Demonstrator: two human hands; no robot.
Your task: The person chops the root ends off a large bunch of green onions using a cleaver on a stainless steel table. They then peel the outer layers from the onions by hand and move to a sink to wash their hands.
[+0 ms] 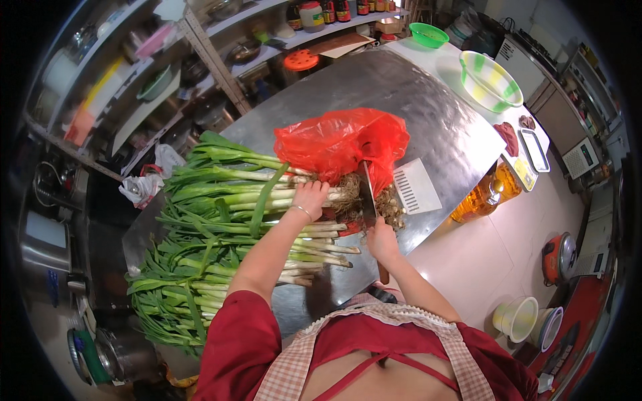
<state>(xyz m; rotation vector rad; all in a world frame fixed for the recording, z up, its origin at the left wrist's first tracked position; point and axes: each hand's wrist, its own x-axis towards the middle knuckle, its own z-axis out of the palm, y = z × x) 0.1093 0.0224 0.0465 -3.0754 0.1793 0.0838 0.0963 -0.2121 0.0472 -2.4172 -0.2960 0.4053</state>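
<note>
My left hand (311,199) presses on the white stalks of a bunch of leeks or large green onions (235,195), close to their rooty ends (347,196). In my right hand (382,242) is a cleaver-like knife (369,198), its broad blade upright beside the roots and its wooden handle pointing towards me. Cut root ends (390,206) lie right of the blade. A crumpled red plastic bag (341,143) lies beyond the roots. More stalks with trimmed ends (321,250) lie nearer to me, their green leaves spread to the left.
The metal table (426,110) holds a slotted white plastic piece (417,186) right of the roots. Oil bottles (479,198) stand past its right edge. A green-and-white basin (490,80) and a green basket (428,35) are on a white surface behind. Crowded shelves (220,75) line the left.
</note>
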